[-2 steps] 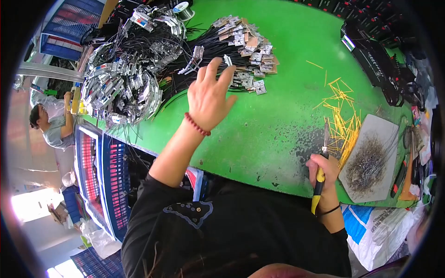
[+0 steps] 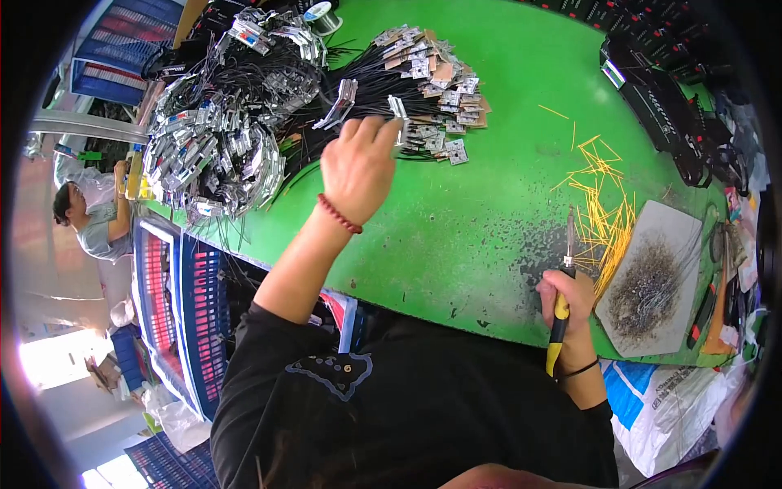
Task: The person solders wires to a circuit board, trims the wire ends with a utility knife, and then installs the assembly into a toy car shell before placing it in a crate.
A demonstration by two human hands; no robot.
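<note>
My left hand (image 2: 357, 167), with a red bead bracelet at the wrist, is over the green table beside the wire heap. Its fingers are curled, and what they grip is hidden. Silvery metal connectors stick up just beyond the fingertips, one (image 2: 346, 94) to the left and one (image 2: 397, 114) against the fingers on the right. Behind them lies a fan of black cables (image 2: 371, 77) ending in small square circuit boards (image 2: 444, 98). At the table's near right, my right hand (image 2: 570, 300) is wrapped round a soldering iron (image 2: 560, 330) with a yellow and black handle, its tip pointing away from me.
A large pile of silvery connectors (image 2: 232, 155) fills the left of the table, with a spool of wire (image 2: 322, 18) behind. Thin yellow sticks (image 2: 603, 220) lie scattered near a dirty grey board (image 2: 648, 285). Black housings (image 2: 660, 114) stand far right; another person (image 2: 94, 216) is at far left.
My left hand has drawn slightly back toward me and its spread fingers have curled in. The connectors beyond it have shifted and look larger. My right hand has hardly moved.
</note>
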